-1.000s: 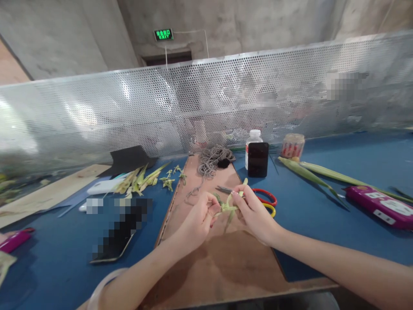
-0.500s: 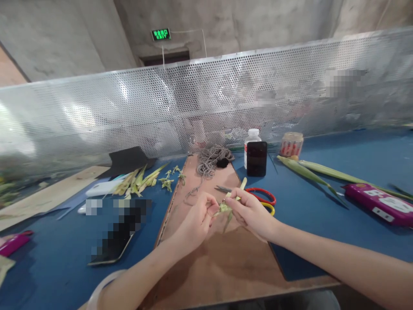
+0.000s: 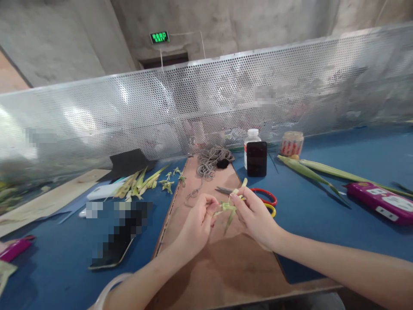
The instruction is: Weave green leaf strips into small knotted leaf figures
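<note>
- The leaf piece (image 3: 227, 207) hung between the hands, just above the brown board (image 3: 209, 267).
- The left hand (image 3: 197, 217) had its fingertips closed on the near-left end of it; the right hand (image 3: 258, 219) pinched a pale strip at its other side.
- Its middle looked folded or knotted together, so part of the shaping seemed done; the loose ends sticking out made me judge it unfinished. How many folds it had, I could not tell.
- Several small leaf shapes (image 3: 167, 186) lay apart on the blue surface (image 3: 322, 241), and looked like finished pieces.
- Beside them was a heap of leaf strips (image 3: 140, 185), loose and unformed.
- Scissors (image 3: 224, 190) lay beyond the right hand, not held, and the grey cord (image 3: 209, 161) sat bunched at the board's far end.
- Off to the right, long leaves (image 3: 306, 171) lay whole and unworked near a purple pack (image 3: 380, 202).
</note>
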Action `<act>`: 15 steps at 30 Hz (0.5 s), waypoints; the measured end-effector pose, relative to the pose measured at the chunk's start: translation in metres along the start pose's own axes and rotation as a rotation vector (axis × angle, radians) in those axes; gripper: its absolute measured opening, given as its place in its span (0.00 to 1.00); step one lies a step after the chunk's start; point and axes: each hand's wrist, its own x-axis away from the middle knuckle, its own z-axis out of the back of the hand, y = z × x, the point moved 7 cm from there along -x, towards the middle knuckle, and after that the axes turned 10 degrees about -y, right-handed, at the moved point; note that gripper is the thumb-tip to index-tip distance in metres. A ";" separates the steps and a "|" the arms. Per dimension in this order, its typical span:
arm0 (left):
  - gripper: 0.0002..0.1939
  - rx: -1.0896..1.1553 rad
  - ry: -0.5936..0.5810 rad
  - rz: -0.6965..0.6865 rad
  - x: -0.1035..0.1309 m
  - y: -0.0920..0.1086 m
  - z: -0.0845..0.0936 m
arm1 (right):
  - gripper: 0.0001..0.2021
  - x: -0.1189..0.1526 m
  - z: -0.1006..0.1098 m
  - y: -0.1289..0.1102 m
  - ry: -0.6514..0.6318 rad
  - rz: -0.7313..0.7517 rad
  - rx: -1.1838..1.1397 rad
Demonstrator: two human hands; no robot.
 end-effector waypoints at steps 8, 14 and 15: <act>0.10 -0.018 0.048 0.011 0.001 0.000 0.006 | 0.08 0.000 0.000 -0.005 -0.020 0.026 0.025; 0.10 0.058 0.131 0.009 0.004 -0.002 0.008 | 0.08 0.002 -0.001 -0.010 -0.018 0.050 0.054; 0.10 0.065 0.149 0.006 0.004 -0.002 0.009 | 0.08 0.002 -0.001 -0.011 -0.019 0.056 0.063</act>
